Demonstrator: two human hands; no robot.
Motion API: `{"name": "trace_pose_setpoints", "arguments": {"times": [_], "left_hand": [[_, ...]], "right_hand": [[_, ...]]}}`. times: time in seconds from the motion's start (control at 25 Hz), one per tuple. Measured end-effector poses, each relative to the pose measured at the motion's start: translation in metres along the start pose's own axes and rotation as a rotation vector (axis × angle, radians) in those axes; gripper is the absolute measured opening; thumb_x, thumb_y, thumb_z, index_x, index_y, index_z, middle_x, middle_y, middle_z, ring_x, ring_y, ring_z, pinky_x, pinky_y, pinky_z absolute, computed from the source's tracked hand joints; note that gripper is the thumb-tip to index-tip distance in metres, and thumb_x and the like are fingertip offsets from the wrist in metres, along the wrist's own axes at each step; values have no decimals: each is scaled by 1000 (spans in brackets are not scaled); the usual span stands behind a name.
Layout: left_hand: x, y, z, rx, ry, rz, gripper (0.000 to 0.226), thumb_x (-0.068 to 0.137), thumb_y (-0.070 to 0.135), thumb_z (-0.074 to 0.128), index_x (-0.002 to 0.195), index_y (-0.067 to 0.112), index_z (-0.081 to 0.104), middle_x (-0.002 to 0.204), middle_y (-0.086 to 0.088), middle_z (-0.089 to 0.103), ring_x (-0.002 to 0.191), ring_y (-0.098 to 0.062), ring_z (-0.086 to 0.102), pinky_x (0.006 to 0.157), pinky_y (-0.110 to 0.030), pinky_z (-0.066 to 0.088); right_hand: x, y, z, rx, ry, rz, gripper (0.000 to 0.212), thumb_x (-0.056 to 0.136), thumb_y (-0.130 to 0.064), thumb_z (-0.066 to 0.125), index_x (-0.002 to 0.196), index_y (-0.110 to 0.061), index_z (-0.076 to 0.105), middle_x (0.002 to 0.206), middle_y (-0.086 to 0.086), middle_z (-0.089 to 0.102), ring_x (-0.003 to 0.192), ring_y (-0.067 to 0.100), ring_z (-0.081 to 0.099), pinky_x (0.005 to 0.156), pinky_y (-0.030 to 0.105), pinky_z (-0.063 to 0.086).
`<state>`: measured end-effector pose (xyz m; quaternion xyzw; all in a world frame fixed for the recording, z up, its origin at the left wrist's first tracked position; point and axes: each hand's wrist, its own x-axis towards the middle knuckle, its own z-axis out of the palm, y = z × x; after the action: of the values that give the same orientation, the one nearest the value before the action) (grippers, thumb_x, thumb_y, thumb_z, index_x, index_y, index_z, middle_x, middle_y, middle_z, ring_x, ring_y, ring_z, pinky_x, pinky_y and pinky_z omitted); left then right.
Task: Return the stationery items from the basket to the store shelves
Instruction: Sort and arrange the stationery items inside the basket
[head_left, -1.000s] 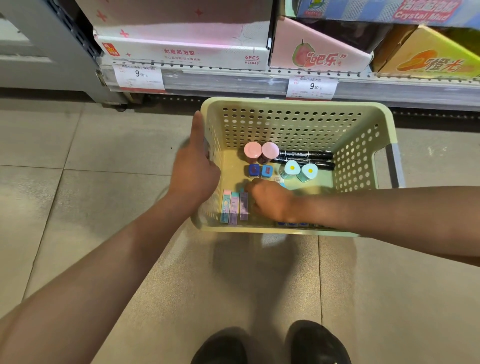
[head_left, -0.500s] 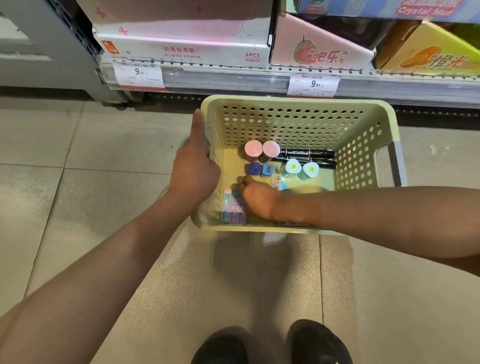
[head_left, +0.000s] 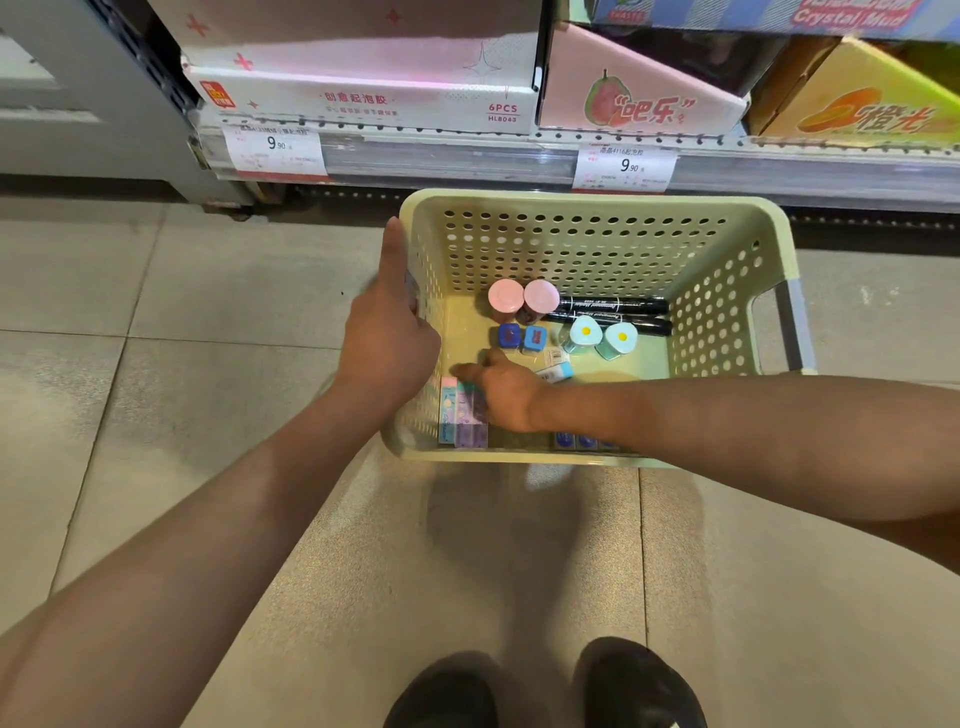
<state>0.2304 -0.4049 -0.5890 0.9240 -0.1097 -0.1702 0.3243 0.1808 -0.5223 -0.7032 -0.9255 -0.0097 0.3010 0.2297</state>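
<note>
Here a pale green perforated plastic basket (head_left: 587, 244) sits on the tiled floor (head_left: 130, 415) in front of the bottom shelf (head_left: 467, 161). The left hand (head_left: 387, 348) grips the basket's left wall, fingers curled over the rim and thumb lying straight along the outside. The right hand (head_left: 506, 392) reaches down inside to the near-left corner, fingers bent onto the flat pastel boxes (head_left: 462, 418); whether it has actually pinched one cannot be told. Those boxes are slim rectangles lying side by side, their long axis running from the near wall toward the shelf. Behind them stand two round pink caps (head_left: 522, 296), two small blue blocks (head_left: 521, 338) and two mint pieces with rounded-triangle tops (head_left: 602, 335). Two black markers (head_left: 610, 312) lie across the far floor, long axis left to right, touching each other. A small blue-and-white eraser (head_left: 556, 371) lies tilted just beside the right hand. Cardboard display boxes (head_left: 363, 98) fill the shelf, with price tags (head_left: 272, 148) on its edge.
</note>
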Motion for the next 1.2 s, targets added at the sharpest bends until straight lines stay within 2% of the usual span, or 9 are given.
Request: {"name": "trace_pose_setpoints", "arguments": {"times": [0.24, 0.56, 0.76, 0.84, 0.92, 1.0, 1.08, 1.2], "left_hand": [[-1, 0, -1, -21, -8, -2, 80, 90, 8, 46, 150, 29, -1, 103, -2, 52, 87, -17, 49, 75, -30, 37], [-3, 4, -3, -9, -21, -21, 80, 90, 8, 46, 150, 29, -3, 98, -1, 50, 84, -16, 49, 74, -29, 36], [-5, 6, -5, -11, -28, -21, 80, 90, 6, 45, 150, 28, -3, 95, -1, 49, 80, -16, 48, 73, -28, 35], [-6, 7, -5, -11, -32, -24, 80, 90, 5, 45, 151, 27, -3, 94, -1, 49, 79, -16, 47, 73, -28, 35], [-5, 8, -6, -13, -37, -35, 80, 90, 5, 44, 150, 28, -3, 94, -1, 49, 78, -15, 46, 73, -28, 34], [-5, 9, -6, -13, -45, -44, 80, 90, 5, 43, 150, 28, -4, 95, -1, 49, 78, -14, 46, 73, -27, 34], [-5, 9, -7, -20, -57, -47, 80, 91, 6, 44, 150, 28, -4, 96, 0, 50, 77, -14, 47, 74, -28, 35], [-6, 8, -6, -22, -64, -41, 79, 92, 9, 45, 150, 29, -4, 96, 1, 51, 68, -7, 45, 73, -29, 36]], "right_hand": [[2, 2, 4, -4, -29, -20, 60, 89, -10, 53, 145, -16, 31, 137, 15, 35, 124, 31, 42, 103, 30, 39], [-8, -4, -4, -23, -76, -36, 58, 91, -9, 49, 145, -12, 28, 139, 17, 30, 127, 28, 39, 107, 30, 35], [-24, -5, -24, 4, -109, -77, 61, 92, -6, 49, 147, -13, 24, 151, 12, 24, 136, 28, 34, 111, 32, 31], [-38, -3, -39, 5, -98, -149, 52, 93, -3, 46, 143, -11, 34, 149, 9, 32, 135, 24, 35, 106, 22, 29], [-50, 2, -55, 12, -75, -181, 38, 92, -2, 45, 129, -7, 54, 134, 8, 52, 123, 23, 48, 94, 16, 33], [-54, 13, -65, -72, -10, -146, 29, 90, -6, 48, 112, -10, 66, 114, 7, 66, 107, 24, 60, 89, 25, 44], [-54, 22, -68, -274, 56, -109, 26, 87, -10, 49, 104, -12, 69, 102, 10, 69, 97, 29, 63, 82, 32, 50], [-56, 23, -64, -624, 4, -77, 21, 88, -9, 47, 99, -5, 64, 99, 14, 67, 93, 32, 64, 68, 32, 48]]}}
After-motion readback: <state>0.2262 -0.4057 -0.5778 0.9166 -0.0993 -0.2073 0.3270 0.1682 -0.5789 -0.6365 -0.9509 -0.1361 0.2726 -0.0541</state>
